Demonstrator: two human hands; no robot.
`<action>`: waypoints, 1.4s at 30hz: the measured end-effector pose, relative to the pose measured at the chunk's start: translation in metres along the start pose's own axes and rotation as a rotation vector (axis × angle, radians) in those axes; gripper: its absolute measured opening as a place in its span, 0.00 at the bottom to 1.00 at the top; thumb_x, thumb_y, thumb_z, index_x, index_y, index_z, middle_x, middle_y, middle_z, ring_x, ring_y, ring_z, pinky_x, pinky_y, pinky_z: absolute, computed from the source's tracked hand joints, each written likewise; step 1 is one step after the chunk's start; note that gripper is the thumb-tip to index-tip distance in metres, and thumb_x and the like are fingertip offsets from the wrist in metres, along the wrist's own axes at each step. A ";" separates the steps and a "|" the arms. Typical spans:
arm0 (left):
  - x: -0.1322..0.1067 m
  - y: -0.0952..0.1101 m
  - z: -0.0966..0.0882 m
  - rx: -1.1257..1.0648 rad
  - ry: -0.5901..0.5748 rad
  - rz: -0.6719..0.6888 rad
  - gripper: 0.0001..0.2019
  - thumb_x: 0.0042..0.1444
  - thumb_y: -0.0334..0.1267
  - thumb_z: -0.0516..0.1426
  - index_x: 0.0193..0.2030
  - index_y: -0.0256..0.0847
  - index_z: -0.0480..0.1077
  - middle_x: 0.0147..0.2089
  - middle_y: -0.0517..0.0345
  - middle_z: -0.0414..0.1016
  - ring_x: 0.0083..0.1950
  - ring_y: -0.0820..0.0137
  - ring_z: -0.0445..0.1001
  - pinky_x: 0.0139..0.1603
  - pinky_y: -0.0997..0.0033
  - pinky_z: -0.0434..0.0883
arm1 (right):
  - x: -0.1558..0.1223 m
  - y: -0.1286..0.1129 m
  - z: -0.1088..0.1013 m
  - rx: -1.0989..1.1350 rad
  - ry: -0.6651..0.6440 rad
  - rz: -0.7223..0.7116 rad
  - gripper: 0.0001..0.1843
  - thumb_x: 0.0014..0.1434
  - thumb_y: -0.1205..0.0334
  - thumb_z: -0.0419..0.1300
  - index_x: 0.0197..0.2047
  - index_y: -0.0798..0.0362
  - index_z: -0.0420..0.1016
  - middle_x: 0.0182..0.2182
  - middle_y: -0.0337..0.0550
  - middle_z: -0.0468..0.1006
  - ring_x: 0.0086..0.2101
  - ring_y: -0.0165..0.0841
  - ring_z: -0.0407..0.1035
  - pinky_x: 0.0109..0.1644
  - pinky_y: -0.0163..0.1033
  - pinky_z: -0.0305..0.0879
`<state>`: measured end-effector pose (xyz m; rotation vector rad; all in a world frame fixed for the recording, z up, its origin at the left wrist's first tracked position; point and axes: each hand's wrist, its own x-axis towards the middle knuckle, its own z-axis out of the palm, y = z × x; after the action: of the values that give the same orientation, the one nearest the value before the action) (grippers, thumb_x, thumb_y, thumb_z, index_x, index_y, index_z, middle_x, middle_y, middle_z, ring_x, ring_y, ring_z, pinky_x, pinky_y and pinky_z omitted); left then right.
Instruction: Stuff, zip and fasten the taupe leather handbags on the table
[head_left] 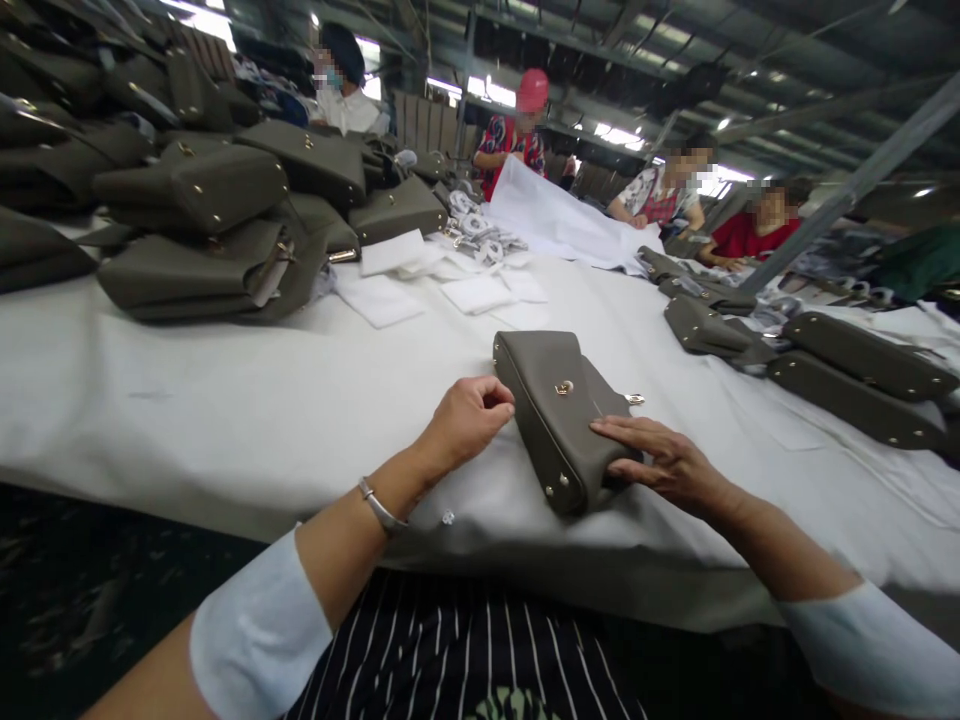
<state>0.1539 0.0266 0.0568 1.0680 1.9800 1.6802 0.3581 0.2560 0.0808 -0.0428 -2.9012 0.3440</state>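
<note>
A grey-brown handbag (541, 400) lies on the white-covered table in front of me, its gold turn-lock facing up and metal studs along its base. My left hand (469, 420) is beside the bag's left edge with thumb and fingertips pinched together. Whatever may be in that pinch is too small to make out. Resting on the bag's lower right part, my right hand (664, 460) has its fingers stretched out. A gold clasp (635, 399) sticks out past the bag's right side. A tiny pale scrap (448, 517) sits near the table's front edge.
Several similar bags (195, 190) are heaped at the left, and more bags (855, 385) lie at the right. White sheets (382, 300) and wrapped straps (480, 230) lie beyond my bag. Co-workers stand across the table; one handles a large white sheet (562, 215).
</note>
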 end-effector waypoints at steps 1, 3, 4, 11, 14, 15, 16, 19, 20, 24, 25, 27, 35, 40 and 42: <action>-0.006 0.001 0.004 0.024 -0.064 -0.006 0.04 0.48 0.33 0.57 0.29 0.37 0.73 0.26 0.61 0.72 0.27 0.75 0.67 0.29 0.74 0.62 | -0.001 -0.001 0.001 0.021 -0.002 0.009 0.23 0.60 0.52 0.58 0.58 0.47 0.71 0.54 0.46 0.73 0.54 0.40 0.66 0.60 0.50 0.63; -0.023 0.005 0.015 0.088 -0.162 0.007 0.04 0.49 0.32 0.56 0.28 0.38 0.73 0.26 0.60 0.73 0.28 0.73 0.68 0.30 0.73 0.63 | -0.003 -0.004 0.004 0.038 0.013 0.021 0.22 0.61 0.53 0.57 0.58 0.46 0.70 0.54 0.46 0.73 0.55 0.40 0.66 0.61 0.50 0.63; -0.032 0.008 0.021 0.114 -0.186 0.018 0.04 0.50 0.32 0.56 0.29 0.39 0.74 0.27 0.60 0.74 0.30 0.72 0.69 0.32 0.72 0.64 | -0.003 -0.005 0.005 0.036 0.025 0.028 0.22 0.61 0.54 0.57 0.58 0.46 0.71 0.54 0.45 0.74 0.55 0.40 0.66 0.61 0.50 0.63; -0.071 0.023 0.051 -0.210 -0.129 -0.219 0.09 0.57 0.39 0.54 0.31 0.38 0.71 0.29 0.59 0.74 0.28 0.74 0.72 0.29 0.74 0.66 | -0.010 -0.009 0.004 -0.012 0.036 0.054 0.22 0.62 0.53 0.55 0.59 0.46 0.70 0.54 0.45 0.73 0.55 0.40 0.66 0.61 0.50 0.64; -0.063 0.028 0.051 -0.537 -0.282 -0.545 0.10 0.59 0.40 0.52 0.31 0.36 0.66 0.24 0.60 0.72 0.18 0.77 0.68 0.15 0.80 0.55 | -0.011 -0.009 0.003 0.011 0.028 0.071 0.22 0.62 0.52 0.56 0.58 0.47 0.70 0.54 0.44 0.74 0.55 0.41 0.66 0.61 0.51 0.63; -0.060 0.029 0.050 -0.592 -0.314 -0.596 0.10 0.59 0.39 0.53 0.30 0.36 0.65 0.23 0.60 0.72 0.17 0.77 0.69 0.13 0.81 0.53 | -0.010 -0.008 0.003 0.022 0.023 0.075 0.23 0.61 0.52 0.57 0.58 0.47 0.70 0.54 0.44 0.74 0.55 0.41 0.66 0.61 0.51 0.63; -0.058 0.031 0.048 -0.617 -0.326 -0.612 0.09 0.58 0.38 0.54 0.30 0.35 0.65 0.23 0.60 0.72 0.17 0.78 0.69 0.13 0.82 0.53 | -0.010 -0.008 0.003 0.033 0.022 0.076 0.22 0.61 0.52 0.57 0.58 0.47 0.71 0.54 0.44 0.74 0.55 0.41 0.66 0.61 0.51 0.64; -0.052 0.033 0.045 -0.594 -0.283 -0.599 0.08 0.55 0.35 0.57 0.28 0.35 0.65 0.23 0.60 0.73 0.17 0.78 0.70 0.13 0.84 0.55 | -0.008 -0.008 0.004 0.055 0.042 0.066 0.22 0.61 0.52 0.57 0.57 0.46 0.72 0.53 0.44 0.74 0.55 0.41 0.67 0.60 0.49 0.65; -0.051 0.033 0.045 -0.578 -0.271 -0.593 0.07 0.54 0.34 0.57 0.27 0.34 0.66 0.22 0.59 0.73 0.17 0.78 0.70 0.13 0.84 0.55 | -0.008 -0.008 0.005 0.058 0.052 0.060 0.21 0.61 0.53 0.57 0.57 0.46 0.72 0.53 0.43 0.74 0.55 0.41 0.67 0.60 0.49 0.65; -0.047 0.034 0.044 -0.538 -0.290 -0.586 0.05 0.50 0.32 0.58 0.26 0.34 0.67 0.22 0.59 0.73 0.16 0.78 0.69 0.12 0.84 0.55 | -0.009 -0.006 0.009 0.069 0.085 0.037 0.21 0.61 0.53 0.57 0.57 0.45 0.71 0.53 0.43 0.74 0.54 0.41 0.67 0.60 0.49 0.65; -0.046 0.034 0.043 -0.538 -0.301 -0.595 0.05 0.49 0.32 0.59 0.26 0.34 0.68 0.22 0.59 0.73 0.16 0.78 0.69 0.12 0.84 0.55 | -0.009 -0.005 0.010 0.073 0.086 0.032 0.22 0.61 0.54 0.57 0.57 0.45 0.71 0.53 0.43 0.74 0.54 0.41 0.67 0.60 0.49 0.65; -0.044 0.035 0.042 -0.537 -0.315 -0.627 0.05 0.48 0.32 0.59 0.25 0.34 0.68 0.22 0.58 0.73 0.16 0.78 0.69 0.12 0.83 0.55 | -0.010 -0.005 0.011 0.076 0.085 0.026 0.22 0.61 0.53 0.57 0.57 0.45 0.71 0.52 0.43 0.75 0.54 0.41 0.67 0.59 0.49 0.66; -0.034 0.041 0.041 -0.402 -0.310 -0.672 0.04 0.43 0.29 0.58 0.21 0.34 0.68 0.16 0.61 0.69 0.12 0.80 0.62 0.12 0.82 0.53 | -0.010 -0.008 0.012 0.064 0.106 0.007 0.22 0.61 0.53 0.57 0.57 0.50 0.71 0.53 0.47 0.74 0.54 0.41 0.67 0.59 0.48 0.65; -0.028 0.046 0.045 -0.318 -0.290 -0.660 0.05 0.38 0.29 0.57 0.16 0.35 0.65 0.13 0.63 0.64 0.12 0.80 0.57 0.11 0.81 0.51 | -0.012 -0.007 0.014 0.032 0.103 -0.009 0.22 0.63 0.53 0.55 0.59 0.48 0.69 0.54 0.45 0.73 0.54 0.39 0.66 0.59 0.48 0.66; -0.027 0.048 0.046 -0.283 -0.286 -0.645 0.05 0.37 0.29 0.57 0.16 0.36 0.64 0.13 0.64 0.63 0.12 0.80 0.57 0.11 0.81 0.52 | -0.012 -0.005 0.015 0.021 0.105 -0.022 0.22 0.63 0.53 0.55 0.59 0.49 0.68 0.54 0.46 0.73 0.54 0.39 0.66 0.59 0.48 0.65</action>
<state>0.2185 0.0407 0.0853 0.4588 1.6023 1.3104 0.3668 0.2469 0.0649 -0.0247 -2.7923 0.3573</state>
